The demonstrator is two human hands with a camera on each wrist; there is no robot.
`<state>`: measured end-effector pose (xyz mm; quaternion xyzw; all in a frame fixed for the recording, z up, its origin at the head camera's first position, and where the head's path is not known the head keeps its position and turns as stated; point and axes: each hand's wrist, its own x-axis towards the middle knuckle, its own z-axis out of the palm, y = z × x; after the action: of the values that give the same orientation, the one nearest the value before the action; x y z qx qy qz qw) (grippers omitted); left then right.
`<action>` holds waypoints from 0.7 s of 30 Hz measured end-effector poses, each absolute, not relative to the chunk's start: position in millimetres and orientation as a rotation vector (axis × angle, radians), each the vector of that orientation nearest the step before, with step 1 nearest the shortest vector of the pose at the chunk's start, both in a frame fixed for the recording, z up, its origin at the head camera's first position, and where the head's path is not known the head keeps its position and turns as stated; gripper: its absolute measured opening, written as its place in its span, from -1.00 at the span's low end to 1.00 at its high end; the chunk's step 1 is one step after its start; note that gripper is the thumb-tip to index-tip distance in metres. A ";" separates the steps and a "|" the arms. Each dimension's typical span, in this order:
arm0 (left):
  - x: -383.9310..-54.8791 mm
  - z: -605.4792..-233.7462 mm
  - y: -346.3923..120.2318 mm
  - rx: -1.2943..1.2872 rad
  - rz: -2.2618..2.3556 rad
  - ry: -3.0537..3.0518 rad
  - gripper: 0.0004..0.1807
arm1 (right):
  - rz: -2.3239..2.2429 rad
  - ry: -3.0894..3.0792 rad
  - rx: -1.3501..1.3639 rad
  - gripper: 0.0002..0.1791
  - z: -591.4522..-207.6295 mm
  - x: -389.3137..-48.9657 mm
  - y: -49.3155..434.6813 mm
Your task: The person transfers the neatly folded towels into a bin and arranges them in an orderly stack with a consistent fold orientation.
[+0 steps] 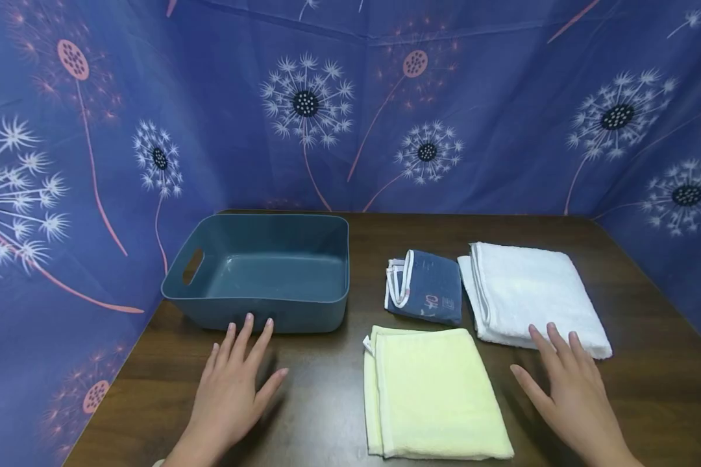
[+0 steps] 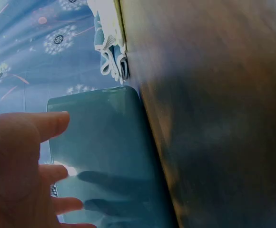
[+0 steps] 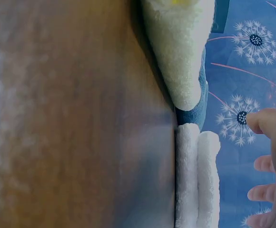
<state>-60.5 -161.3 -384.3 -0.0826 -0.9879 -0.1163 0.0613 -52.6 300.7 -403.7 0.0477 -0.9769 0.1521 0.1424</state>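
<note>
My left hand hovers in front of the dark teal plastic basket, fingers spread and holding nothing. In the left wrist view its fingers point toward the basket's side. A folded pale yellow towel lies flat between my two hands. My right hand, also spread and holding nothing, is just in front of a folded white towel. Between the basket and the white towel lies a smaller folded dark blue cloth with white edging.
Everything stands on a brown wooden table. A blue curtain with dandelion prints hangs behind the table and along both sides. The basket is open at the top, with a handle hole in its left wall.
</note>
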 end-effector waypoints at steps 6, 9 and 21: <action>-64.3 -385.4 -160.4 -0.328 -0.429 -2.923 -0.14 | 0.528 -2.838 0.098 -0.17 -402.7 -51.3 296.7; -64.8 -384.4 -157.8 -0.333 -0.493 -2.906 -0.14 | 0.568 -2.842 0.080 -0.17 -401.1 -50.5 294.7; -66.5 -381.8 -152.5 -0.247 -1.057 -2.795 -0.20 | 0.786 -2.844 -0.003 -0.25 -396.6 -50.8 286.7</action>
<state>-66.5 -152.5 -381.8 -0.0822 -0.9298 -0.3516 0.0716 -50.8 286.7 -396.6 -0.0011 -0.9594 0.2653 0.0954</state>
